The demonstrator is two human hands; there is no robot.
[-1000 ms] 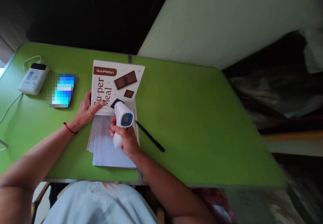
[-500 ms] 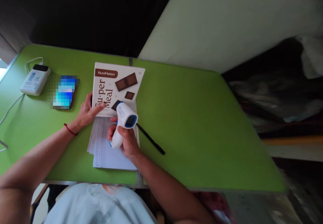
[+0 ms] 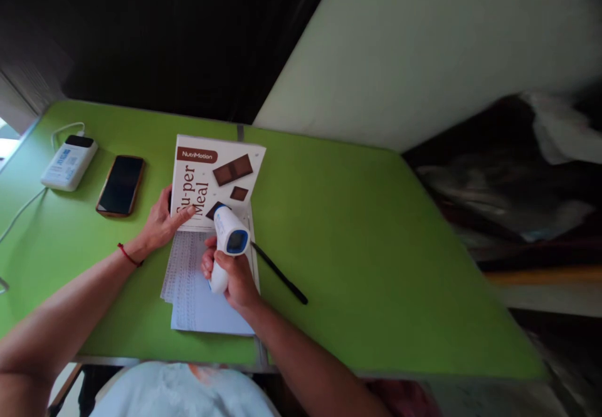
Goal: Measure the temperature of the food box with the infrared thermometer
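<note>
My left hand (image 3: pixel 164 221) grips the lower left edge of a white box (image 3: pixel 195 182) printed "NutriMotion" with chocolate pieces, its thumb across the front. The box stands tilted over the far part of some written sheets of paper (image 3: pixel 197 304). In my right hand (image 3: pixel 237 279) is a white and blue infrared thermometer (image 3: pixel 228 229), held by its handle with the fingers wrapped round it. Its front end points at the lower part of the box, and its small screen faces me. Just right of the sheets lies a black pen (image 3: pixel 282 274).
On the left of the green table (image 3: pixel 352 248) lie a dark-screened phone (image 3: pixel 120 185) and a white power bank (image 3: pixel 69 163) with a cable (image 3: pixel 21 213). A black panel (image 3: pixel 164 41) and a pale wall (image 3: pixel 399 53) rise behind. Dark shelving with bundles is at the right.
The whole view has shifted, so the table and everything on it sit slightly lower. Both hands keep their holds; the thermometer has barely moved relative to the box.
</note>
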